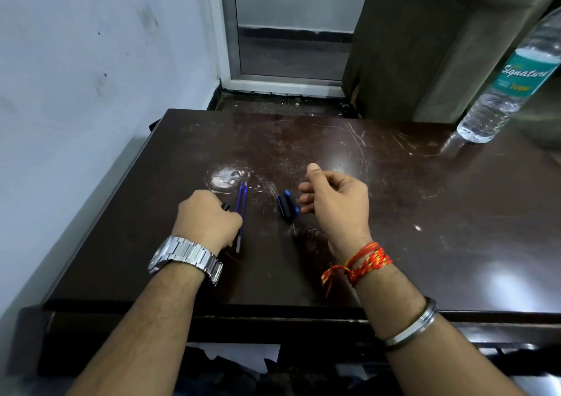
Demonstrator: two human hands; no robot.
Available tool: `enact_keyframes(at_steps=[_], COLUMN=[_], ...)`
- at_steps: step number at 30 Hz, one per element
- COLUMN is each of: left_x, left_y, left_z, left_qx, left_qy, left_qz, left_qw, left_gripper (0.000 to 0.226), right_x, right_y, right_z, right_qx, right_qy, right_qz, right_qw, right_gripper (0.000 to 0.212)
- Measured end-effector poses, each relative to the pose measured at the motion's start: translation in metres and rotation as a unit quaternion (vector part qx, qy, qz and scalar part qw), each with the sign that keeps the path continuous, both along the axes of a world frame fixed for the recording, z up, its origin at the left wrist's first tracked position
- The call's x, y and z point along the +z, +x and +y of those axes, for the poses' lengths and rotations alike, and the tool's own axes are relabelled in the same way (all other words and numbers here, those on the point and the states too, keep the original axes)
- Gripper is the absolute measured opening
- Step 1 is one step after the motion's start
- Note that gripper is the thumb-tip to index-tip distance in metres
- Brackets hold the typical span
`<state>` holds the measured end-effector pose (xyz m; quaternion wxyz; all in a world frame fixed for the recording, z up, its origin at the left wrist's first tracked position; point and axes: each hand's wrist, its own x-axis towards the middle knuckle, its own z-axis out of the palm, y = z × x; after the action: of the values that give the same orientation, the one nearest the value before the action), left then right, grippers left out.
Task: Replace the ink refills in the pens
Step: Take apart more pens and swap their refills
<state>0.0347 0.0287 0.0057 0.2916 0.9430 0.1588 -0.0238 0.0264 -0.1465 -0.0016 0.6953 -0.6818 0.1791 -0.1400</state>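
Two thin blue ink refills point(242, 206) lie side by side on the dark table point(394, 213), tips pointing away from me. My left hand point(209, 218), with a steel watch on the wrist, is closed around a black pen part whose tip point(225, 206) pokes out just left of the refills. A small pile of blue and black pen caps point(287, 204) lies in the middle. My right hand point(337, 201) hovers just right of the caps, fingers loosely curled and apart, thumb up, holding nothing.
A clear water bottle point(507, 83) with a teal label stands at the table's far right. A white scuffed patch point(226, 177) marks the tabletop beyond the refills. The wall runs along the left, a door frame and a curtain stand behind.
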Motion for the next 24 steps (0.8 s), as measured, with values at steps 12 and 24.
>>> enact_keyframes(at_steps=[12, 24], left_x=[0.005, 0.009], left_y=[-0.008, -0.024], left_z=[-0.014, -0.042], left_qx=[0.009, -0.037], left_qy=[-0.004, -0.124], left_qz=[-0.094, -0.107], left_qw=[0.995, 0.986], left_gripper=[0.027, 0.017], right_x=[0.008, 0.007], right_y=[0.004, -0.002], right_z=[-0.036, -0.042], right_qx=[-0.068, 0.042], right_qy=[-0.118, -0.44], right_qz=[0.036, 0.164], right_qw=[0.99, 0.882], right_gripper=[0.02, 0.014])
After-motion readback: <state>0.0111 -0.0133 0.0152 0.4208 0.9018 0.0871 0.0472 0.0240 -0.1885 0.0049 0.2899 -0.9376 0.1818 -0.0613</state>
